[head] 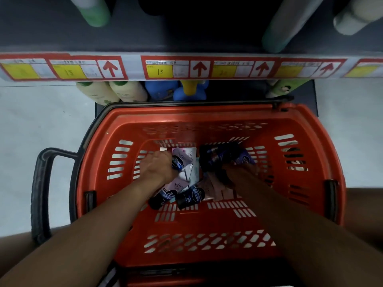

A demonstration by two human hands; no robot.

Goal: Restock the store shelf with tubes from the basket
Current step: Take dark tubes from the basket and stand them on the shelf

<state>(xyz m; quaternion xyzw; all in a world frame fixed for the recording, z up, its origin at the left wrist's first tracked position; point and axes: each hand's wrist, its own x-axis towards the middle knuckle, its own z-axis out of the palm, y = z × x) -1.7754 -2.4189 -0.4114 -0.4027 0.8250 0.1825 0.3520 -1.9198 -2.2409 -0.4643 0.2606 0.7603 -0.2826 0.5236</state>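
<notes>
While both arms reached down into the red plastic basket [209, 253], the left hand [158, 167] was curled round a dark blue tube [177, 163] near the middle of the basket floor. The right hand [226, 172] lay in shadow among more dark tubes [224, 156] on the right side; whether its fingers gripped anything could not be told. Loose on the basket floor lay a pale pink tube [178, 185], two further dark blue tubes [191, 197] with their caps toward the near wall, and some pinkish flat packs [219, 188]. The basket stood on a pale grey floor [41, 121], with its black handle [40, 193] swung out to the left.

Just beyond the basket's far rim ran the shelf edge [132, 67], a white strip bearing red-framed price labels [159, 71] with yellow fields and red upward arrows. On the dark shelf above stood a green bottle [95, 11] at the left, with a grey-green bottle [286, 27] and a whitish one [352, 17] at the right. Beneath the strip, on the lower shelf, showed cream bottles with green caps [112, 90] and blue and yellow containers [178, 90]. The light was dim, the shelf interior nearly black.
</notes>
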